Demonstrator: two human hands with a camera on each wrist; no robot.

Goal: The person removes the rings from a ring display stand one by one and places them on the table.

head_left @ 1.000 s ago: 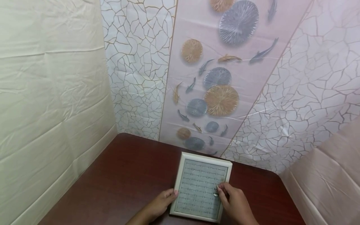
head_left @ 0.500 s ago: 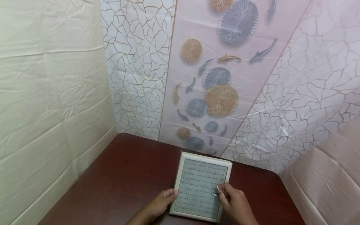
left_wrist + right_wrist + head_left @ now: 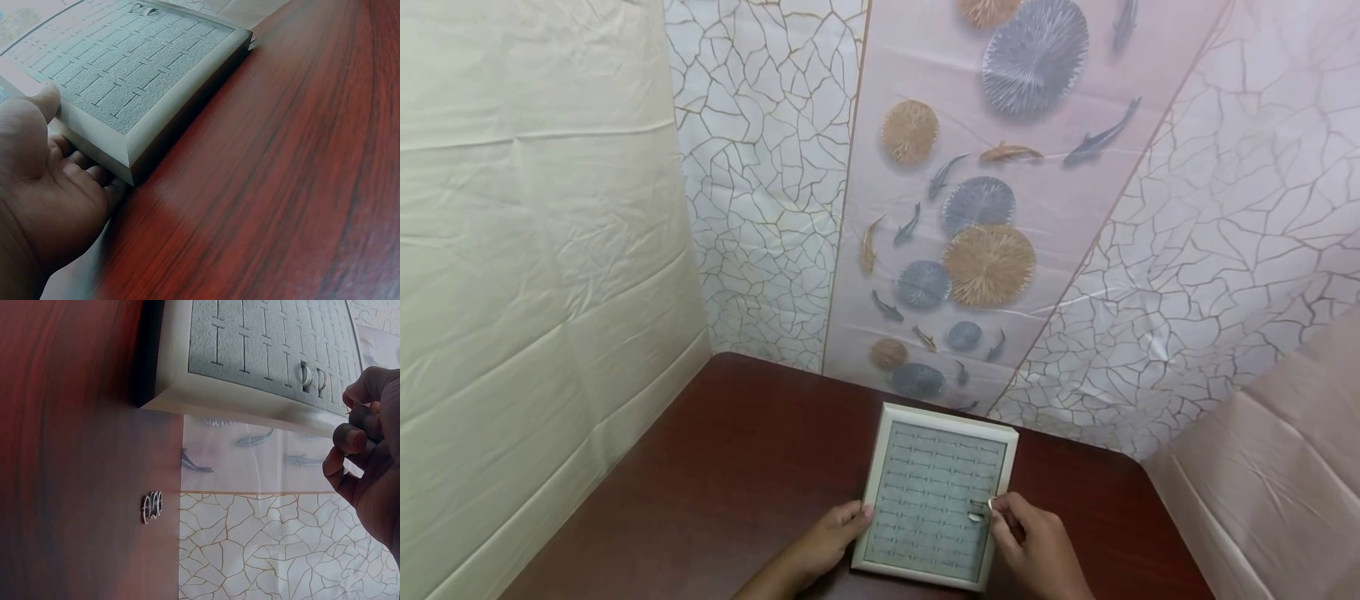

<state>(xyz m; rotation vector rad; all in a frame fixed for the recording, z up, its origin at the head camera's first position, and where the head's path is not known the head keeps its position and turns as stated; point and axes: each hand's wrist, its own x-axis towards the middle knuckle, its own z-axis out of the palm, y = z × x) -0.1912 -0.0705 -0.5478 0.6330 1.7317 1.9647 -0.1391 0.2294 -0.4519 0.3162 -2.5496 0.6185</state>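
A ring display tray (image 3: pixel 936 492) with a pale frame and grey slotted padding is tilted up from the table. My left hand (image 3: pixel 837 533) grips its left side, thumb on the frame, and the left wrist view shows the other fingers (image 3: pixel 78 165) curled underneath. Close to the tray's right edge, my right hand (image 3: pixel 1041 542) pinches a small silvery ring (image 3: pixel 991 503) between thumb and fingertips. Two rings stand in the slots beside it; the right wrist view shows one broad ring (image 3: pixel 306 376) and one thinner ring (image 3: pixel 322 383). The pinched ring is mostly hidden there.
Several loose rings (image 3: pixel 152 507) lie in a small cluster on the reddish-brown table (image 3: pixel 737 467), to the right of the tray. Patterned cloth (image 3: pixel 760 167) hangs behind the table, and cream cloth (image 3: pixel 550 250) covers the left side.
My right hand has shifted slightly right, from over the slots to the tray's right edge, with the ring in its fingertips. The left hand and tray hold nearly still.
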